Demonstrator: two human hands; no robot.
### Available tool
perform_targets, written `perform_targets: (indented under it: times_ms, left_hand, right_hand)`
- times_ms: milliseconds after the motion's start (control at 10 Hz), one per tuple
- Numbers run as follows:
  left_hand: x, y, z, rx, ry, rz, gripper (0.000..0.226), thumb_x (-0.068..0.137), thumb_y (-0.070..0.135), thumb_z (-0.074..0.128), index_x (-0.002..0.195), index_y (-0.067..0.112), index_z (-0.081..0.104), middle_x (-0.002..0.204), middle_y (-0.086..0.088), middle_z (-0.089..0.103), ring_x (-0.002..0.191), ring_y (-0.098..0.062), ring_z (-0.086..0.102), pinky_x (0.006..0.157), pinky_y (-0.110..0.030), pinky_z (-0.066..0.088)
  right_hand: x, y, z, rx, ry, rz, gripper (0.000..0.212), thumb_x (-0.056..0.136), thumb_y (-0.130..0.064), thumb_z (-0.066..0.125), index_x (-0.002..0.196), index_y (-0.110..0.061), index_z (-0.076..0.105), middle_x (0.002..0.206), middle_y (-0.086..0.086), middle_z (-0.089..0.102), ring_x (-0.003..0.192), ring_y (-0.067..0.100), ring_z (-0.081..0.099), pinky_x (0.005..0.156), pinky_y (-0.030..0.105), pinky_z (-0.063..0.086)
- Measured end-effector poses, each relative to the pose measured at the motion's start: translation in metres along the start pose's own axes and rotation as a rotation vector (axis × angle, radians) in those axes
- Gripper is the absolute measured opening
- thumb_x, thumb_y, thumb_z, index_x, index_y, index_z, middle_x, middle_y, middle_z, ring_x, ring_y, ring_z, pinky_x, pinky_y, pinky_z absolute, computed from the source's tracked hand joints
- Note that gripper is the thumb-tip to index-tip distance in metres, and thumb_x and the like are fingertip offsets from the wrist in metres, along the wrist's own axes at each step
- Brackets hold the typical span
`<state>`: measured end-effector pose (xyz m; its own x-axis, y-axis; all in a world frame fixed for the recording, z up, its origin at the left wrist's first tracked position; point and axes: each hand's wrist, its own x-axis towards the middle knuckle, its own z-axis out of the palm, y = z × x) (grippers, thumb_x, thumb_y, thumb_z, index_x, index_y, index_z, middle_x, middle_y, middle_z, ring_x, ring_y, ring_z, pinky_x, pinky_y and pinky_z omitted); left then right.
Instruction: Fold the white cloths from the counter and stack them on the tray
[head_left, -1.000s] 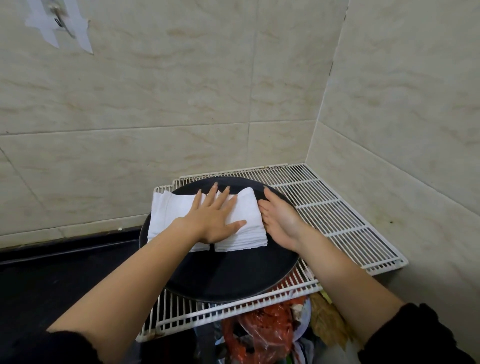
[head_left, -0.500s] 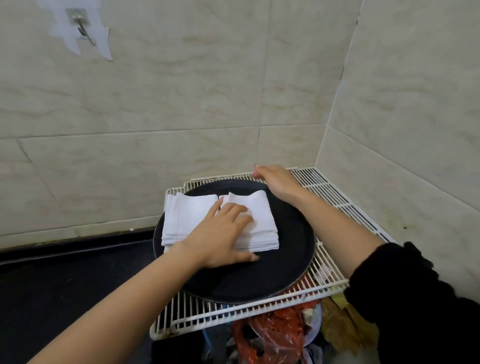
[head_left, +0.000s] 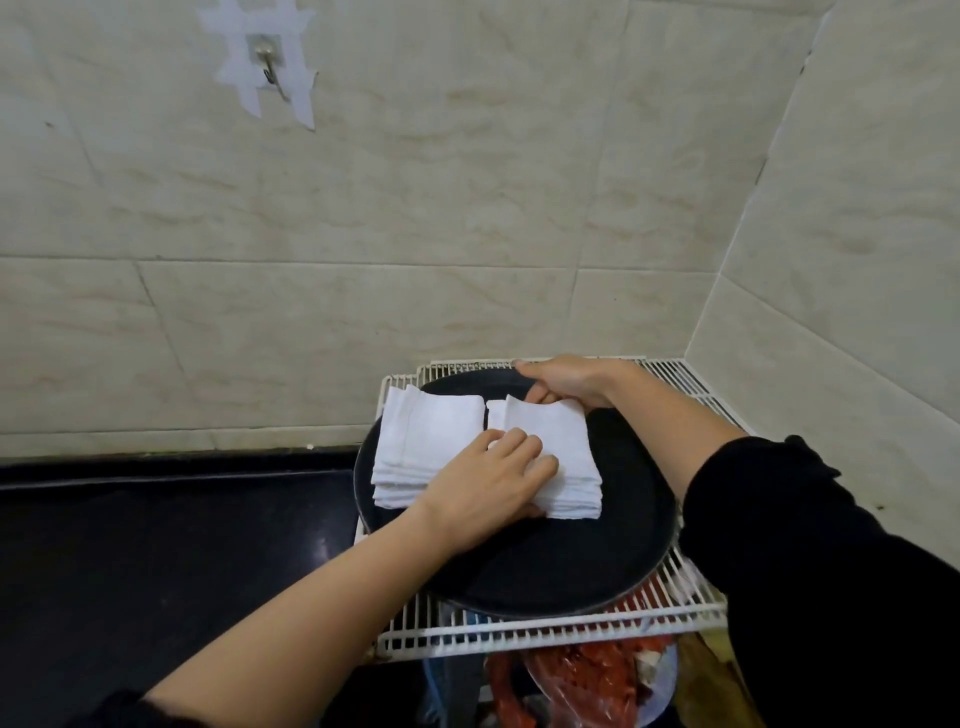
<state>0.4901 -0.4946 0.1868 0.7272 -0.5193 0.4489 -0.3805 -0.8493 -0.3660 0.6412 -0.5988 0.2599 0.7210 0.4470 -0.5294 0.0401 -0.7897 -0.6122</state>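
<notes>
Round black tray (head_left: 597, 561) at lower centre of the frame, resting on a white wire rack (head_left: 519, 631). It holds two stacks of folded white cloths side by side: left stack (head_left: 421, 441) and right stack (head_left: 563, 447), their inner edges nearly touching. The left hand (head_left: 493, 483) lies palm down across both stacks, fingers loosely curled, gripping nothing. The right hand (head_left: 566, 379) rests at the tray's far rim, fingers bent against the right stack's far edge. Glossy beige tiles behind; metal wall hook (head_left: 267, 65) at upper left.

Beige marbled wall tiles (head_left: 415, 197), corner, metal wall hook (head_left: 268, 65), black counter (head_left: 156, 545)
</notes>
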Motion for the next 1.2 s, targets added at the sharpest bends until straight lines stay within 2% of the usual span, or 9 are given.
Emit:
perform_targets:
  times_ms: [100,200,300,400,500,800,1000,1100,1200]
  left_hand:
    - [-0.001,0.001,0.0,-0.021,-0.013,-0.004,0.041,0.076,0.049,0.069,0.099,0.017,0.057,0.091,-0.001,0.058,0.085,-0.02,0.058,0.077,-0.032,0.05]
    - [-0.008,-0.004,-0.005,-0.089,-0.021,-0.042,0.047,0.078,0.055,0.065,0.105,0.017,0.057,0.099,-0.001,0.058,0.093,-0.021,0.058,0.088,-0.034,0.049]
    - [-0.033,-0.025,-0.017,-0.099,0.006,-0.115,0.056,0.082,0.059,0.057,0.116,0.015,0.055,0.114,-0.004,0.057,0.106,-0.023,0.055,0.1,-0.038,0.042]
    - [-0.064,-0.049,-0.024,-0.008,-0.039,-0.246,0.07,0.082,0.064,0.047,0.125,0.01,0.054,0.124,-0.008,0.058,0.114,-0.026,0.055,0.104,-0.041,0.041]
    - [-0.08,-0.056,-0.022,0.052,-0.172,-0.377,0.088,0.078,0.072,0.036,0.129,0.003,0.057,0.131,-0.014,0.059,0.122,-0.03,0.057,0.104,-0.047,0.042]
    - [-0.082,-0.051,-0.01,0.053,-0.193,-0.423,0.093,0.075,0.072,0.027,0.119,0.001,0.066,0.129,-0.017,0.062,0.12,-0.029,0.06,0.099,-0.043,0.046]
    - [-0.086,-0.05,-0.015,-0.073,-0.152,-0.462,0.088,0.081,0.074,0.033,0.132,0.005,0.056,0.141,-0.013,0.052,0.133,-0.028,0.047,0.11,-0.041,0.035]
    - [-0.087,-0.05,-0.026,-0.34,0.074,-0.634,0.068,0.091,0.061,0.039,0.137,0.012,0.049,0.145,-0.006,0.045,0.134,-0.021,0.041,0.11,-0.035,0.036]
    - [-0.085,-0.057,-0.03,-0.663,0.264,-1.036,0.043,0.1,0.039,0.04,0.135,0.016,0.049,0.137,0.001,0.048,0.129,-0.015,0.041,0.103,-0.023,0.031]
  right_hand:
    - [-0.001,-0.002,0.0,-0.063,-0.056,0.017,0.068,0.099,-0.058,0.03,0.099,-0.001,0.069,0.091,0.011,0.071,0.075,0.02,0.065,0.071,0.033,0.051]
    - [-0.004,-0.014,-0.002,-0.136,0.059,-0.091,0.068,0.099,-0.057,0.03,0.108,-0.002,0.069,0.105,0.008,0.071,0.088,0.019,0.066,0.079,0.03,0.051]
    - [-0.004,-0.032,0.007,-0.115,0.164,-0.258,0.061,0.102,-0.047,0.031,0.113,0.001,0.068,0.113,0.01,0.069,0.095,0.022,0.064,0.063,0.019,0.038]
    - [0.001,-0.048,0.028,-0.138,0.093,-0.301,0.062,0.102,-0.047,0.031,0.115,0.001,0.067,0.118,0.01,0.068,0.105,0.025,0.064,0.069,0.019,0.041]
    - [0.007,-0.067,0.052,-0.219,0.036,-0.295,0.067,0.101,-0.053,0.029,0.115,-0.001,0.067,0.122,0.013,0.066,0.112,0.028,0.062,0.094,0.034,0.047]
    - [0.003,-0.083,0.068,-0.374,-0.069,-0.265,0.066,0.102,-0.054,0.021,0.14,-0.007,0.046,0.151,0.008,0.04,0.138,0.023,0.039,0.114,0.034,0.026]
    - [0.007,-0.076,0.066,-0.336,0.055,-0.301,0.069,0.1,-0.056,0.023,0.123,-0.004,0.062,0.132,0.012,0.059,0.121,0.026,0.054,0.108,0.037,0.036]
    - [0.004,-0.07,0.06,-0.147,0.178,-0.387,0.057,0.102,-0.043,0.036,0.11,0.004,0.067,0.115,0.018,0.068,0.108,0.028,0.063,0.103,0.039,0.044]
    - [-0.011,-0.055,0.05,0.13,0.282,-0.506,0.036,0.099,-0.028,0.05,0.104,0.001,0.07,0.11,0.017,0.07,0.096,0.021,0.065,0.094,0.031,0.05]
